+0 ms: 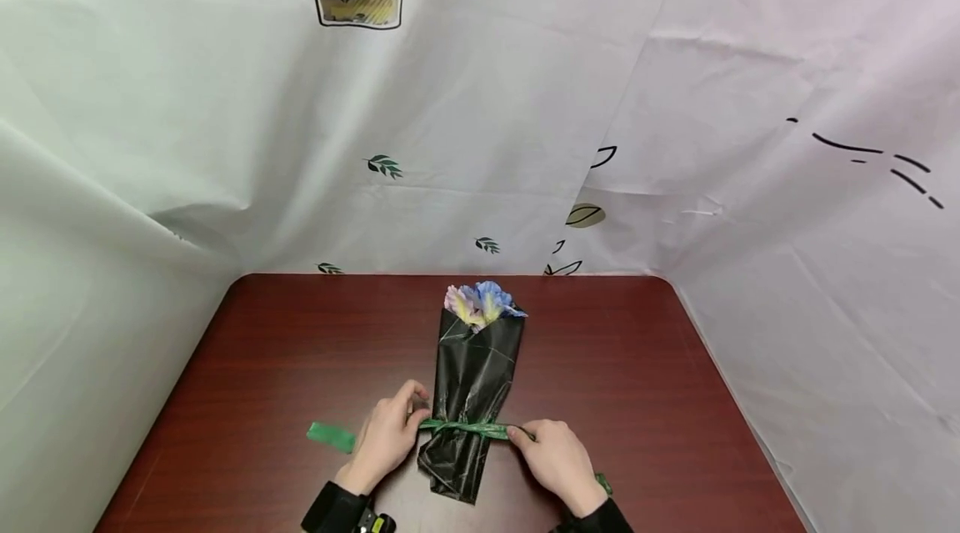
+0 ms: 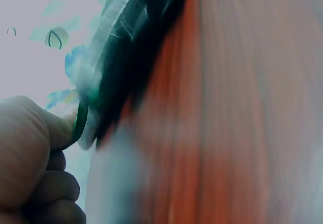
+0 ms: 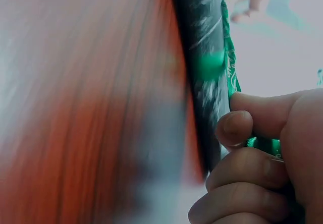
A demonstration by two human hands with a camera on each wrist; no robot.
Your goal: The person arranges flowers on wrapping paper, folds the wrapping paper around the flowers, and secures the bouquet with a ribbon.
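Note:
A small bouquet wrapped in black paper lies on the table, its pink, yellow and blue flowers at the far end. Across the lower part of the wrapping runs a green ribbon, crossed at the middle. My left hand pinches the ribbon just left of the bouquet, and a loose green tail sticks out beyond it. On the other side my right hand grips the ribbon between thumb and curled fingers. Between both hands the ribbon is stretched nearly straight.
The dark red-brown wooden table has rounded far corners. White cloth printed with leaves and a plant jar hangs behind it and along both sides. A bit of green ribbon shows by the right wrist.

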